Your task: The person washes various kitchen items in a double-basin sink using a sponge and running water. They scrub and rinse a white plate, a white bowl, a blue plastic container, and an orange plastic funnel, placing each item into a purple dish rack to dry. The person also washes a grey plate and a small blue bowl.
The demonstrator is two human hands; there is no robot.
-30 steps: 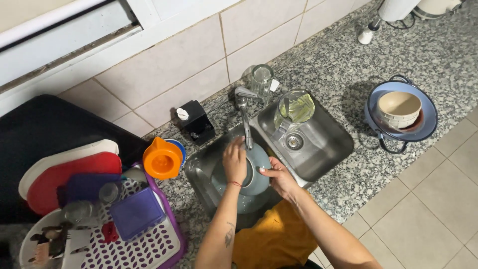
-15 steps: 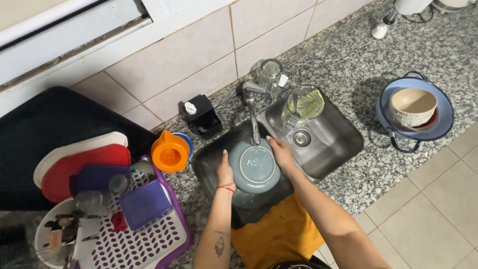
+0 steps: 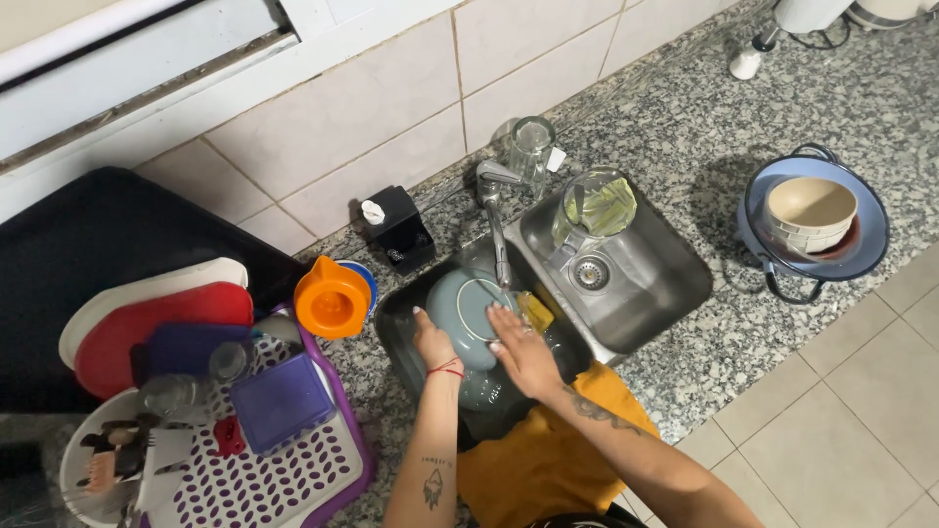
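Under the tap [image 3: 497,220], left basin — left hand [image 3: 433,342] grips the grey-blue plate [image 3: 468,311] at its left rim; right hand [image 3: 523,350] lies flat, open, on its face — basin walls close around.

A single head-worn camera looks almost straight down from well above the hands [image 3: 489,347], which sit low in the middle, the sink [image 3: 636,284] just beyond them, tiled wall farthest.

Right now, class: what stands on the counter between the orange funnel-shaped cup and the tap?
In the head view, a black box-shaped holder stands against the tiles between the orange cup and the tap.
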